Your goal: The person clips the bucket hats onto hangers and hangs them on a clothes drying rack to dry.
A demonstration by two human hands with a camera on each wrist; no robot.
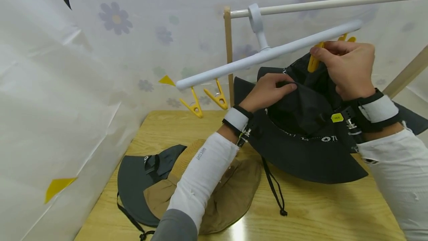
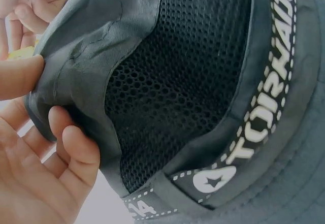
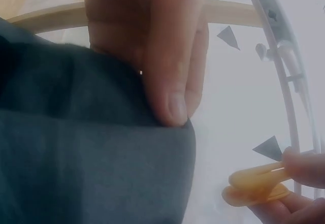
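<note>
Hats partly behind left sleeve

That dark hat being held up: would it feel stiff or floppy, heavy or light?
The dark hat is probably floppy up top, since its crown creases where the left hand pinches it. The brim may be stiffer, holding a broad curve. Mesh panelling suggests it's light for its size.

Left hand and right hand both in a pinch, the right higher
</note>
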